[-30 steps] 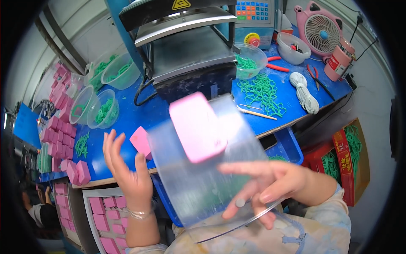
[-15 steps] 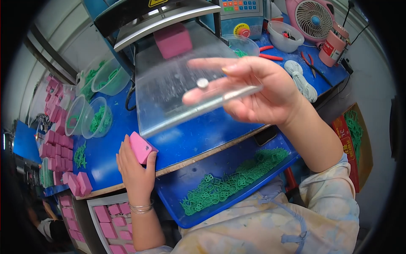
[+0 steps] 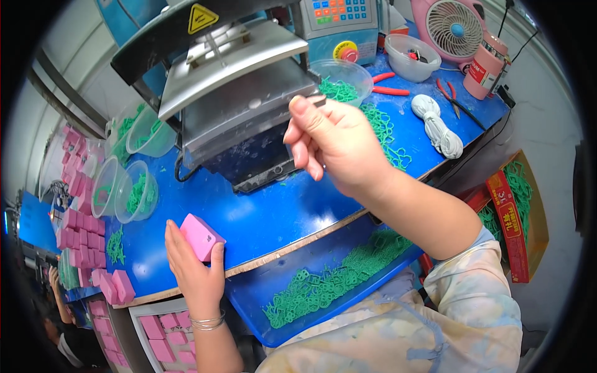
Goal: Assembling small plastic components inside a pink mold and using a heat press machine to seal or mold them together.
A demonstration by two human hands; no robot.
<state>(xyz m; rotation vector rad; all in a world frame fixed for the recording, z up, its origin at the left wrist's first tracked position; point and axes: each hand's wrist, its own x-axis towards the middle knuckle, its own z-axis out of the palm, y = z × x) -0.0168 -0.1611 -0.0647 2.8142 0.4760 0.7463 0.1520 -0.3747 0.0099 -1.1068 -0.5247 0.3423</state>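
Observation:
My left hand (image 3: pixel 195 273) rests at the desk's front edge with fingers and thumb around a pink block (image 3: pixel 202 235) that has a small dark mark on it. My right hand (image 3: pixel 336 142) is at the right front corner of a press machine's (image 3: pixel 233 65) clear plate (image 3: pixel 230 118), its fingers curled in. Whether the plate's edge is pinched in them I cannot make out. A round white knob (image 3: pixel 255 104) shows on the plate, below the metal press head.
Clear tubs (image 3: pixel 138 193) of green pieces and stacked pink blocks (image 3: pixel 81 239) stand at left. A blue tray (image 3: pixel 249 311) of green pieces lies in front of me. At right are red-handled pliers (image 3: pixel 457 105), a white cord bundle (image 3: pixel 438 127) and a pink fan (image 3: pixel 451 31).
My right hand and the clear plate have moved back toward the machine. The pink block under the press head has gone out of sight. My left hand still holds its block.

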